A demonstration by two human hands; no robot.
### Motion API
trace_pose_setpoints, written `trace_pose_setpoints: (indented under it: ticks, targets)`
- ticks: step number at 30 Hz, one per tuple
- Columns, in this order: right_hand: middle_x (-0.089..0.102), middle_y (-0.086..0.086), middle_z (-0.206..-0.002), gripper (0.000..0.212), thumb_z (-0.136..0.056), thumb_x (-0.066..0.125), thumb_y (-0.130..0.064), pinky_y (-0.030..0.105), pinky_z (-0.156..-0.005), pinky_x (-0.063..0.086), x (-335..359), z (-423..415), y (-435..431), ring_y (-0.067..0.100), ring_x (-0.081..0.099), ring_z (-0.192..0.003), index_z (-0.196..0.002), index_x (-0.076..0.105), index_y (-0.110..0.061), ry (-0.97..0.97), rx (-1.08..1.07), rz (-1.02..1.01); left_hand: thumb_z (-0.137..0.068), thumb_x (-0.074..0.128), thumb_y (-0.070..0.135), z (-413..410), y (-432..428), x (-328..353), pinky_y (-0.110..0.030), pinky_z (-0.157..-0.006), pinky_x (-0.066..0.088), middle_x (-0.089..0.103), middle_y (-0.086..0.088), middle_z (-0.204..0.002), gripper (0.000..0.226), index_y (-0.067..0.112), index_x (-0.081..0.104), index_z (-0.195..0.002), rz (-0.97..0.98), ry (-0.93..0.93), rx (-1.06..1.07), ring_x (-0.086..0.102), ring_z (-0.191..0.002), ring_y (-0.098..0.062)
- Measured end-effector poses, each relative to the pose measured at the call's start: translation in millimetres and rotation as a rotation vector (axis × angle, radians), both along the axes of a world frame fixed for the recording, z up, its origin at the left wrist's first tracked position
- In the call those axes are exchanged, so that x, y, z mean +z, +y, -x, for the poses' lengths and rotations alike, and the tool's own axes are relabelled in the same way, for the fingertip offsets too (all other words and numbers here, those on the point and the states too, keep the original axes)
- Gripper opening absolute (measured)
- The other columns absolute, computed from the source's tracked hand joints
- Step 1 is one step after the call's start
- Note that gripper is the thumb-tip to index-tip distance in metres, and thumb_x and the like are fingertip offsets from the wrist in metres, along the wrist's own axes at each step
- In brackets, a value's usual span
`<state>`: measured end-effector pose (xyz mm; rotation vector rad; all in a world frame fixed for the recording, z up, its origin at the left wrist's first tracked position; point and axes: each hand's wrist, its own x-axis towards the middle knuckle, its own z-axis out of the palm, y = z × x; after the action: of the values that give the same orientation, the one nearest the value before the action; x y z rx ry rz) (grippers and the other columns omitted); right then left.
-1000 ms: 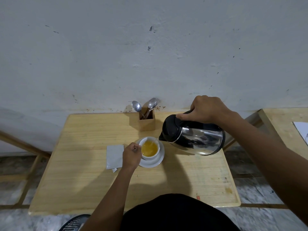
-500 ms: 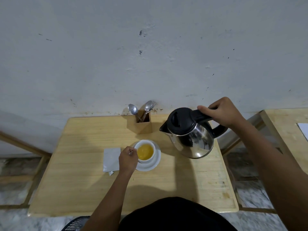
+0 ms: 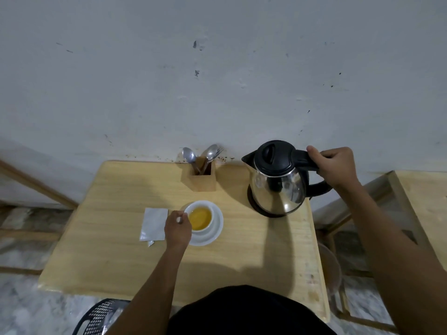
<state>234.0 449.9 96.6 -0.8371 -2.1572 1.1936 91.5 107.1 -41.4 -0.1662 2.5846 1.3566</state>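
Looking down on a pale rectangular wooden surface (image 3: pixel 116 238) pushed up against a scuffed grey wall. Next biggest: a shiny stainless steel kettle with black lid and handle (image 3: pixel 278 189), upright at the back right corner of the surface, spout pointing left. Right hand (image 3: pixel 335 166) wrapped firmly round the kettle's black handle, fingers curled under, thumb along the top.

Further left along the back edge, a square wooden cutlery holder (image 3: pixel 203 177) with a couple of metal spoons (image 3: pixel 189 154) and a fork (image 3: pixel 219 149) poking out. Around mid-surface, a round white saucer (image 3: pixel 216 232) carrying a small white ceramic cup (image 3: pixel 202 203) of yellow-orange liquid, well apart from the kettle.

Left hand (image 3: pixel 177 229) right up against the cup's left side, fingers curled in, pinching something small and pale. Probably the cup's handle, but too tiny to say for sure.

Just left of that hand, a flat silvery-white sachet (image 3: pixel 154 222) lying on the surface, with a little torn-off scrap (image 3: pixel 150 243) by its near corner.
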Motion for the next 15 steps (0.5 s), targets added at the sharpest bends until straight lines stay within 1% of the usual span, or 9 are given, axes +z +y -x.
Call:
trace_pose_setpoints:
  ticks: [2, 3, 9, 11, 13, 15]
  targets:
    - [0.035, 0.013, -0.046, 0.071, -0.077, 0.063, -0.048, 0.026, -0.048, 0.028, -5, 3, 2, 0.021, 0.033, -0.044, -0.052, 0.047, 0.017, 0.001, 0.008, 0.002, -0.092, 0.051, 0.014, -2, 4, 0, -0.031, -0.078, 0.037, 0.064, -0.01, -0.086, 0.015, 0.005, 0.06, -0.085, 0.009, 0.017, 0.023, 0.056, -0.084, -0.024]
    - [0.034, 0.011, -0.046, 0.071, -0.078, 0.063, -0.047, 0.026, -0.047, 0.028, -8, 4, 2, 0.021, 0.032, -0.044, -0.052, 0.047, 0.017, 0.006, 0.015, 0.007, -0.092, 0.051, 0.014, -3, 5, 1, -0.031, -0.077, 0.037, 0.063, -0.01, -0.085, 0.015, 0.004, 0.061, -0.086, 0.008, 0.023, 0.032, 0.056, -0.084, -0.024]
    - [0.039, 0.014, -0.047, 0.074, -0.074, 0.061, -0.052, 0.03, -0.051, 0.03, -29, 10, 14, 0.021, 0.034, -0.046, -0.055, 0.052, 0.019, 0.033, 0.024, 0.088, -0.092, 0.052, 0.013, -6, 8, 5, -0.031, -0.077, 0.037, 0.064, -0.009, -0.086, 0.018, -0.001, 0.064, -0.091, 0.016, 0.044, 0.058, 0.055, -0.083, -0.023]
    - [0.039, 0.018, -0.047, 0.076, -0.074, 0.061, -0.053, 0.032, -0.051, 0.031, -32, 14, 21, 0.021, 0.035, -0.046, -0.058, 0.053, 0.021, 0.035, 0.053, 0.091, -0.092, 0.052, 0.011, -6, 8, 7, -0.031, -0.077, 0.037, 0.063, -0.009, -0.085, 0.017, -0.001, 0.064, -0.091, 0.02, 0.046, 0.065, 0.055, -0.083, -0.022]
    - [0.041, 0.029, -0.046, 0.076, -0.075, 0.061, -0.052, 0.032, -0.052, 0.031, -33, 16, 30, 0.022, 0.036, -0.046, -0.058, 0.053, 0.021, 0.037, 0.085, 0.087, -0.092, 0.052, 0.01, -7, 9, 8, -0.03, -0.077, 0.036, 0.062, -0.008, -0.084, 0.017, -0.002, 0.064, -0.092, 0.028, 0.051, 0.062, 0.054, -0.082, -0.021]
    - [0.043, 0.035, -0.048, 0.075, -0.077, 0.061, -0.052, 0.033, -0.052, 0.033, -34, 18, 37, 0.024, 0.038, -0.046, -0.057, 0.052, 0.02, 0.04, 0.113, 0.098, -0.092, 0.052, 0.011, -7, 8, 8, -0.03, -0.076, 0.036, 0.062, -0.008, -0.085, 0.017, -0.002, 0.064, -0.093, 0.032, 0.05, 0.061, 0.054, -0.083, -0.021]
